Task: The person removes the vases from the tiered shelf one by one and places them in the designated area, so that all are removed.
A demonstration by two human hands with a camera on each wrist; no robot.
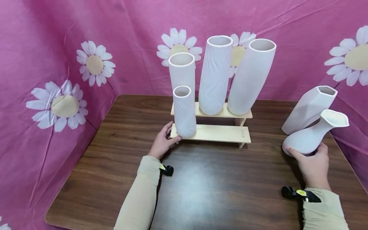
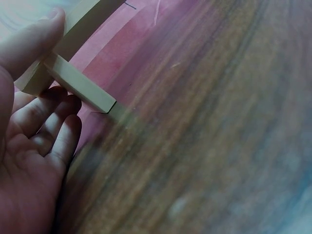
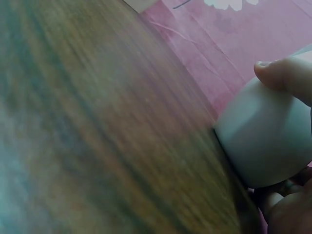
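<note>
The left grip [image 1: 162, 143] pinches the lower left end of a pale, two-tier wooden stand [image 1: 222, 133], thumb and fingers on opposite sides of the plain board. Just right of that thumb stands a small white vase [image 1: 185, 111], its matte sides in shallow swirling relief; whether the thumb touches it is unclear. Farther from this grip rise three more, all taller: a ribbed vase [image 1: 182, 72] with fine vertical grooves, its base hidden, then a wavy vase [image 1: 215, 76] and a smooth vase [image 1: 253, 76] on the upper tier. Beyond the right grip [image 1: 314, 164], a faceted vase [image 1: 306, 110] with an angular mouth stands on the wood-grained tabletop [image 1: 215, 188]. The right grip curls round the bulbous lower body of a flared vase [image 1: 306, 140], smooth and white, tilted, its narrow neck leading rightward to a wide lip.
</note>
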